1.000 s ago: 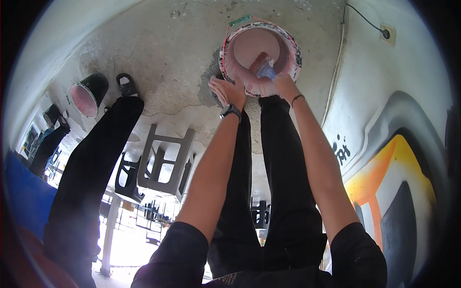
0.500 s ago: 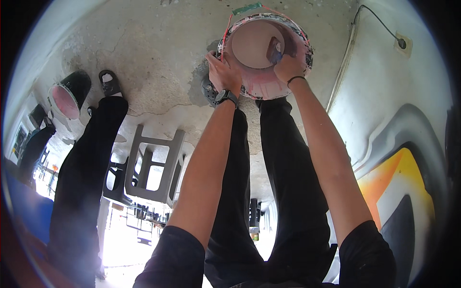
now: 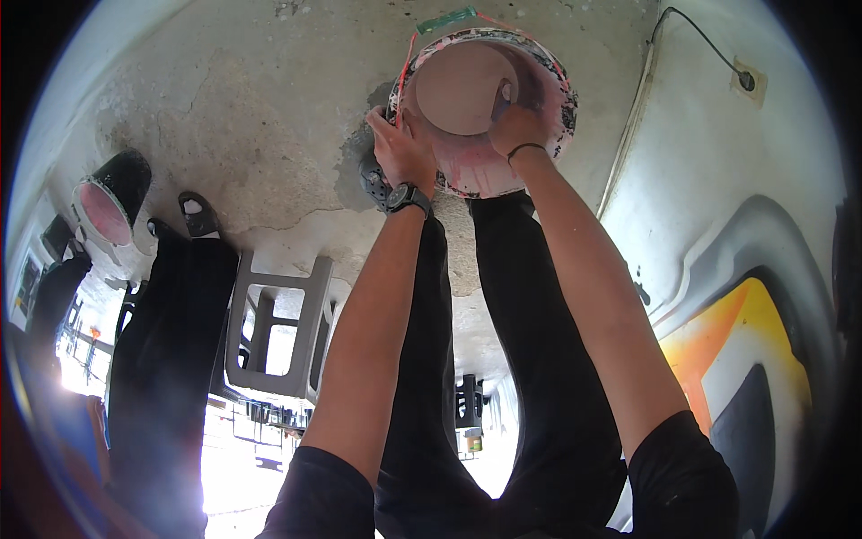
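Note:
A large paint-splattered bucket (image 3: 483, 171) stands between my feet, holding pale pinkish paint (image 3: 453, 90); pink drips streak its inner wall. My left hand (image 3: 404, 154) is closed on the left side of its rim, with a wristwatch just below. Inside the bucket, my right hand (image 3: 519, 128) grips a paint-smeared tool (image 3: 504, 93) near the right edge of the paint. Most of that tool is hidden by the hand and the paint, so its exact kind does not show. The bucket's wire handle with a green grip (image 3: 446, 20) leans toward the far side.
A dark bucket (image 3: 106, 211), pink inside, lies to the left near another person's legs (image 3: 171, 341). A grey plastic stool (image 3: 317, 301) is behind my left arm. On the right, a painted wall (image 3: 718, 180) carries a cord and socket (image 3: 747, 81).
My right hand and the tool have shifted within the bucket, with less of the tool showing now. The view has moved slightly. The other person's feet have changed position at left.

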Motion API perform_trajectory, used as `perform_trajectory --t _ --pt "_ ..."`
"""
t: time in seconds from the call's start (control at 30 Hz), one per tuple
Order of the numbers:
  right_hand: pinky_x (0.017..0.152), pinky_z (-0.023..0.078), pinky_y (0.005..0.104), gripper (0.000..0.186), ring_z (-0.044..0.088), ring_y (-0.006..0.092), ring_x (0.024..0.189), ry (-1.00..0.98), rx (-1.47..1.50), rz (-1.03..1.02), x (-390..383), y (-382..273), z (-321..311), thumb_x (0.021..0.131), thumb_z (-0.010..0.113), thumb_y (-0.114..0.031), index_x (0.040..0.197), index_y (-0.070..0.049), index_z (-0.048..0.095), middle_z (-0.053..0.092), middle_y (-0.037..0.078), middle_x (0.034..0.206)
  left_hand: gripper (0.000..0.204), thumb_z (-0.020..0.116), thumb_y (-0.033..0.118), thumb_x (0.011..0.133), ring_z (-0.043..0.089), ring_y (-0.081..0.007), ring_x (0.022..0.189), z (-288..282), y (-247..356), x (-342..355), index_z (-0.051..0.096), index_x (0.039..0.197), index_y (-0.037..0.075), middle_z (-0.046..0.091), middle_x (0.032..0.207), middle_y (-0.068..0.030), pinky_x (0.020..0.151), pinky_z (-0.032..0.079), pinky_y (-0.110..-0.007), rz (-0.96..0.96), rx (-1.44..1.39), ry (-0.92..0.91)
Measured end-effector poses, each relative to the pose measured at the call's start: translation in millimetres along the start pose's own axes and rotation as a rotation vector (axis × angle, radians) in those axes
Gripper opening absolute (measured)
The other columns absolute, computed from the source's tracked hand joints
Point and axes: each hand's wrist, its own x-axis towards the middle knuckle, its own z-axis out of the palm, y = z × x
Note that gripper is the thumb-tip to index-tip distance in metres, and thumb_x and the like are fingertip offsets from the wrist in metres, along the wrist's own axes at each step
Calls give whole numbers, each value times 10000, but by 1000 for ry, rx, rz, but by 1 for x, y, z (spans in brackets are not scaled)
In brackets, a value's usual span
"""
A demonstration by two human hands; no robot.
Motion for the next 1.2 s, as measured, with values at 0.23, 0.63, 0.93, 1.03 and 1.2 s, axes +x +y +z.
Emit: perform_trajectory --t 0.23,0.63,0.93,1.03,1.2 --pt "894 533 421 347 650 335 1054 -64 -58 63 8 -8 -5 846 536 -181 1141 -55 667 669 200 1116 332 557 174 941 589 -497 931 1 2 1 411 1167 -21 591 1006 -307 731 478 -518 35 35 24" --pt "897 535 439 337 661 348 1023 -66 -30 49 4 12 -14 798 586 -235 1010 -1 704 674 247 1047 303 570 163 932 582 -498 896 2 4 -2 427 1134 -12 586 1003 -287 718 472 -530 52 140 -6" --pt "903 534 435 346 657 356 1027 -18 -38 91 1 8 -11 807 594 -261 1019 -11 704 676 232 1069 262 518 183 958 579 -499 900 5 1 -4 425 1110 -10 573 1035 -287 708 473 -552 115 177 61" --pt "888 537 428 287 663 326 1035 -32 -68 113 -5 1 -13 833 548 -191 1016 -61 726 680 197 1095 278 517 201 959 579 -497 900 0 -2 -3 423 1113 -11 567 1048 -284 710 481 -549 124 177 70" --pt "855 539 473 333 668 381 975 2 14 58 -12 8 -5 831 571 -232 1054 -5 670 681 250 998 415 546 255 958 563 -502 967 -2 -3 -2 441 1171 -85 571 1036 -327 787 457 -532 50 186 30"
